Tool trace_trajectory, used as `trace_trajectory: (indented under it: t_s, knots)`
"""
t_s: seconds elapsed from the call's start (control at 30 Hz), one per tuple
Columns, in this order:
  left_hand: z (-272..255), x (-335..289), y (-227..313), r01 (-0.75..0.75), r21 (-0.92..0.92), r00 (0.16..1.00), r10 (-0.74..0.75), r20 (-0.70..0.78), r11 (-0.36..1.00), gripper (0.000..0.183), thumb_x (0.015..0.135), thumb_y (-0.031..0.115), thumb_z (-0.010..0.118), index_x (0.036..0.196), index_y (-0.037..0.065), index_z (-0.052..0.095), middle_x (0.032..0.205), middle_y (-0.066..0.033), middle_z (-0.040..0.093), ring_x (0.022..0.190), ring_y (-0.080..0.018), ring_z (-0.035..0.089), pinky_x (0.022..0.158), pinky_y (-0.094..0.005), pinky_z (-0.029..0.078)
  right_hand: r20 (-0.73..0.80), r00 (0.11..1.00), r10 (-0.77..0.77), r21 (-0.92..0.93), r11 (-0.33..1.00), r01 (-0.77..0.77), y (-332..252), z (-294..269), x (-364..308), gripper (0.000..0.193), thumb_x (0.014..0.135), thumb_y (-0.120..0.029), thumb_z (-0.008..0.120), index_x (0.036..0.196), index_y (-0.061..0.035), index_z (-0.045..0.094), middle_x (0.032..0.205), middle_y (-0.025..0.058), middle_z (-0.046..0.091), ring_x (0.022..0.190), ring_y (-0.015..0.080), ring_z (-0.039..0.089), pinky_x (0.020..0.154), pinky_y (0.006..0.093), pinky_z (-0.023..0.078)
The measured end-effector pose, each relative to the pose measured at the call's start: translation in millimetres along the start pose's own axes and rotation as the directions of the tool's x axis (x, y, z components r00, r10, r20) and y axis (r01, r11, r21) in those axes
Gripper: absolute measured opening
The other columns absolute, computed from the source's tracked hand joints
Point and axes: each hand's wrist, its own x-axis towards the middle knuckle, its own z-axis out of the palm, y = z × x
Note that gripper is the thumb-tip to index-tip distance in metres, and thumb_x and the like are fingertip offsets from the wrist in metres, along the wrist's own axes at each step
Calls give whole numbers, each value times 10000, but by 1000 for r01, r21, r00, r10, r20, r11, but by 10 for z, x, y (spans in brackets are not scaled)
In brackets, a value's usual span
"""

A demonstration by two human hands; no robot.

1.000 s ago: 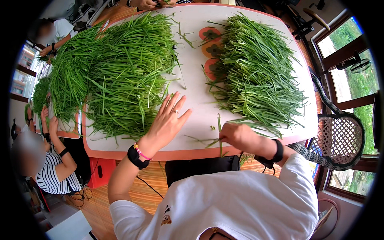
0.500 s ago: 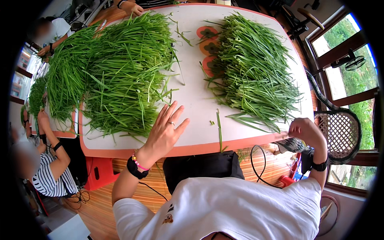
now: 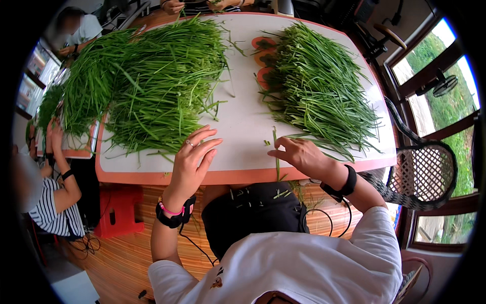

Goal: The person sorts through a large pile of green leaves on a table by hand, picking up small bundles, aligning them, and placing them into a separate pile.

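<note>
My left hand (image 3: 190, 157) hovers at the near right corner of the big left pile of garlic chives (image 3: 157, 86), its fingers loosely spread, with a ring on one. Nothing is in it. My right hand (image 3: 304, 157) reaches in over the near part of the table, below the right pile of garlic chives (image 3: 321, 86). Its thumb and forefinger are bent but apart, right beside a loose chive stalk (image 3: 275, 136) that points toward me; whether they touch it I cannot tell. Small cut bits (image 3: 267, 143) lie by the fingertips.
The white table (image 3: 238, 109) has an orange-pink border. Chive scraps (image 3: 278, 193) lie on my black-clad lap (image 3: 253, 210). Co-workers' hands (image 3: 54, 134) are at the left and the far edge. A red stool (image 3: 119, 213) stands at left, a woven chair arm (image 3: 422, 172) at right.
My right hand has come from the table's right edge leftward to the loose stalk. My left hand has drawn slightly left. Scraps now show on my lap; my view has shifted a little.
</note>
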Motion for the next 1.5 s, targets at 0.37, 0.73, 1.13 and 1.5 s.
trace_trajectory:
  t_s: [0.37,0.73,1.13,1.5]
  knots:
    - [-219,-759,215,243,-134,955,-261,-138,961,175,850,7,555,1005,0,636,1116,-106,590,930,-198,621,696,-270,550,217,976,3,-89,996,17,-3,6,-463,68,825,-108,526,832,-42,542,767,106,542,623,271,582,534,366,477]
    - [39,-195,378,61,-401,997,-78,-26,914,187,876,61,548,1039,18,629,1064,-110,630,974,-220,608,855,-314,476,143,871,470,166,856,-490,-220,-496,-806,209,728,-179,706,888,-58,646,765,96,619,677,268,611,598,345,480]
    - [581,1308,250,205,-940,962,-118,244,-272,418,916,426,473,727,66,568,898,-105,648,913,-226,622,844,-336,493,-56,914,401,-214,890,-404,277,-163,-255,288,640,-269,763,832,-93,641,807,89,616,686,292,614,587,387,478]
    - [1370,1398,-606,361,-895,899,-157,408,-261,262,891,337,558,954,85,594,969,-37,627,922,-143,602,846,-292,479,-140,923,358,-170,910,-379,359,-72,-179,78,707,-123,666,749,-113,601,815,53,579,580,256,585,483,375,455]
